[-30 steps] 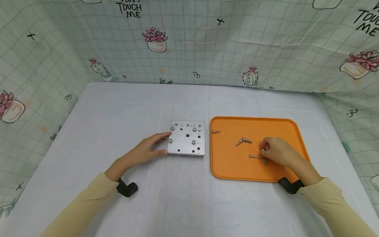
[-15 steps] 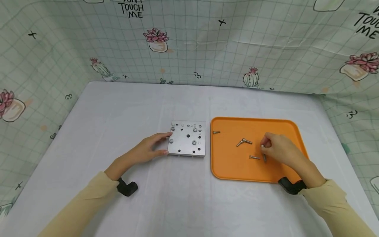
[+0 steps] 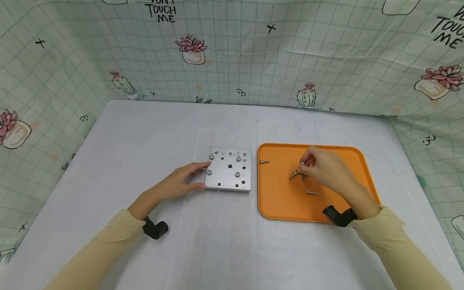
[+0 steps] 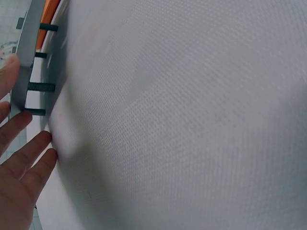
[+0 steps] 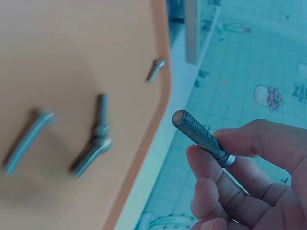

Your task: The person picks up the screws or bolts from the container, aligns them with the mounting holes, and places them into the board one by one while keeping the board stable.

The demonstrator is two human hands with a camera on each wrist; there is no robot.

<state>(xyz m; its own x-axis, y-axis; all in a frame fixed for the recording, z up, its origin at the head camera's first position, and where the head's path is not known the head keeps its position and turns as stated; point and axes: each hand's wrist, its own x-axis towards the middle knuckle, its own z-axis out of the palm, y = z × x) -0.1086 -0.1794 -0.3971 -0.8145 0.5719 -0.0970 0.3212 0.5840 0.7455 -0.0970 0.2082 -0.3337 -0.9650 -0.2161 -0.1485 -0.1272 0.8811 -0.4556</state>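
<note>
A silver metal plate (image 3: pixel 222 175) with several holes and socket-head bolts lies left of the orange tray (image 3: pixel 279 205). My left hand (image 3: pixel 177 184) touches its left edge with thumb and forefinger, fingers spread and fairly straight. In the left wrist view, threaded bolt ends (image 4: pixel 42 86) stick out from the plate's underside. Above the tray, my right hand (image 3: pixel 326 167) pinches a threaded bolt (image 5: pixel 199 136) near its head between thumb and fingers. The shank points down toward the tray in the head view.
In the tray lie a small bolt (image 3: pixel 264 162) near the left rim, two bolts (image 3: pixel 294 175) touching each other near the middle, and one bolt (image 3: pixel 311 193) nearer the front. A patterned curtain (image 3: pixel 232 52) encloses the white table (image 3: pixel 163 129) at the back and sides.
My right hand has lifted the bolt and carried it left and away from me, over the paired bolts. My left hand and the plate have stayed put.
</note>
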